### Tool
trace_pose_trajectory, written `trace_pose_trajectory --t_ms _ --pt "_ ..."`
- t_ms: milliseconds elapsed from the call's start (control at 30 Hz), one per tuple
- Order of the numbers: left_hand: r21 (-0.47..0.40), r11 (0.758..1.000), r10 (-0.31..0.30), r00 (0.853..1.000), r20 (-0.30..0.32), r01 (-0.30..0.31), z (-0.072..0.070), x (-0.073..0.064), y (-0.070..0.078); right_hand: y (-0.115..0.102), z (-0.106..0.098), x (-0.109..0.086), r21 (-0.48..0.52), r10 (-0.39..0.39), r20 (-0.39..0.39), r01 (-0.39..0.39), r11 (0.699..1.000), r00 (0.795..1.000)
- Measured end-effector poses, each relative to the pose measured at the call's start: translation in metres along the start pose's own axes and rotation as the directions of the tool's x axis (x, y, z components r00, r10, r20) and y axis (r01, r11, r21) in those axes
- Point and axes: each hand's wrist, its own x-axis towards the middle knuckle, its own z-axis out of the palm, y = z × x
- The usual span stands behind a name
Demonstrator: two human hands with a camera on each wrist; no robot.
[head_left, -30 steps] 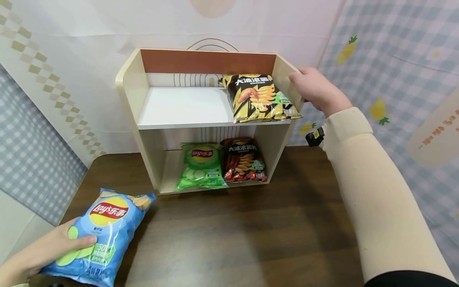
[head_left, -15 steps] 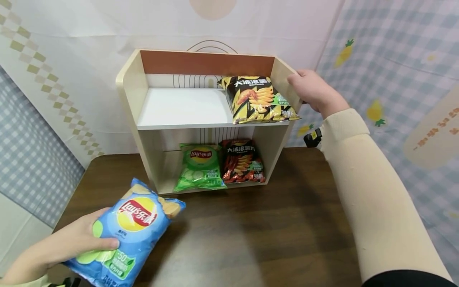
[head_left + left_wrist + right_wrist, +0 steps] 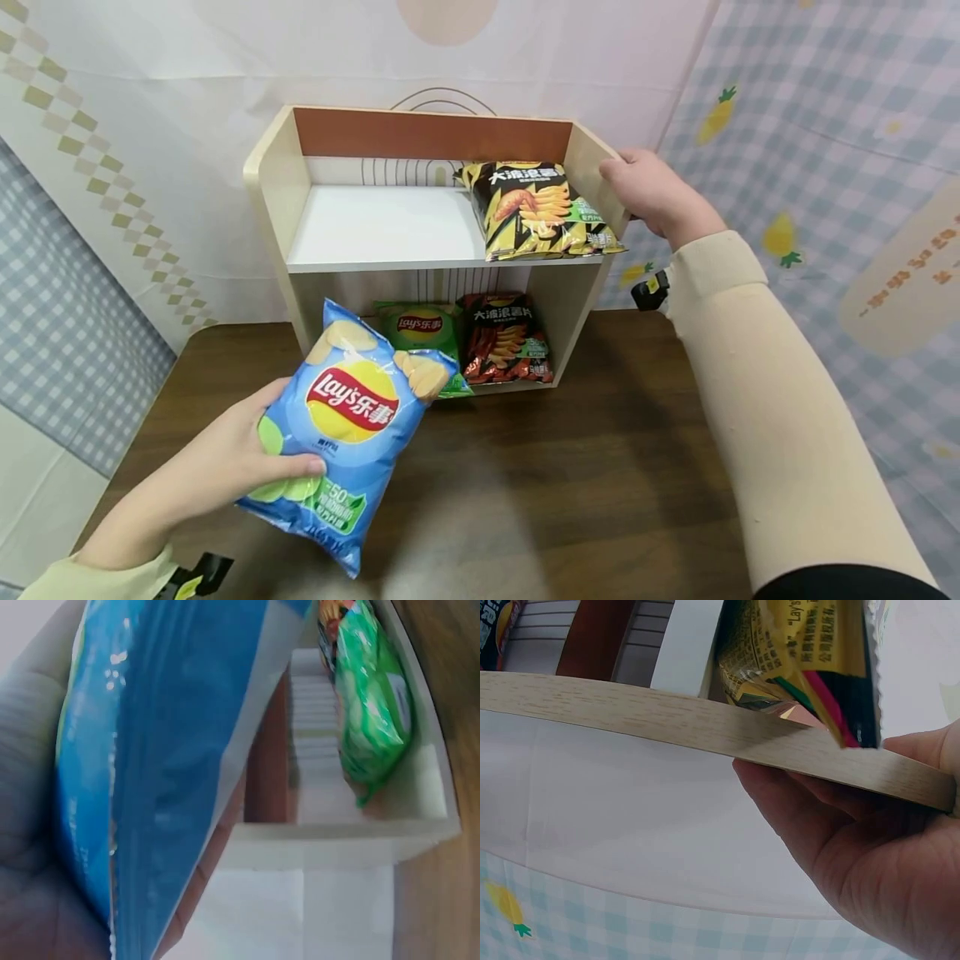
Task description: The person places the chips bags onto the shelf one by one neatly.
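Note:
My left hand point(image 3: 240, 462) grips a blue Lay's chip bag point(image 3: 352, 400) by its left side, thumb across the front. The bag tilts to the right in front of the two-tier shelf point(image 3: 386, 229) and partly covers a green chip bag point(image 3: 420, 325) on the lower tier. In the left wrist view the blue bag point(image 3: 187, 712) fills much of the picture. My right hand point(image 3: 660, 196) holds the shelf's right side panel near its top; the right wrist view shows fingers and thumb around the panel edge point(image 3: 780, 742). A black-and-yellow chip bag point(image 3: 543, 208) lies on the upper tier beside that panel.
A dark red chip bag point(image 3: 506, 337) stands right of the green one on the lower tier. The white upper board point(image 3: 386, 221) shows bare on its left. The shelf stands on a brown wooden table point(image 3: 585, 475), with printed cloth point(image 3: 525, 50) hanging behind.
My left hand has carried the blue chip bag up and right from the lower left, until it overlaps the shelf's lower front. The right hand keeps its hold on the side panel.

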Motion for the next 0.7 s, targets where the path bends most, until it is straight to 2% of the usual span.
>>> trace_pose_trajectory --t_ms 200,400,533,700 --pt "0.03 0.998 0.062 0.991 -0.117 -0.059 0.004 0.006 0.017 -0.001 0.002 0.0 0.0 -0.005 -0.002 0.005 1.0 1.0" --pt "0.09 0.987 0.15 0.951 -0.272 -0.13 0.004 0.016 0.033 -0.001 0.001 0.0 -0.009 0.003 -0.002 -0.003 1.0 1.0" --pt "0.124 0.979 0.192 0.926 -0.325 -0.159 0.001 0.026 0.05 0.0 -0.001 0.0 -0.009 0.006 -0.004 -0.006 1.0 1.0" --pt "0.108 0.975 0.221 0.901 -0.373 -0.195 -0.004 0.043 0.072 0.0 0.001 0.0 0.01 -0.005 -0.004 0.005 1.0 1.0"
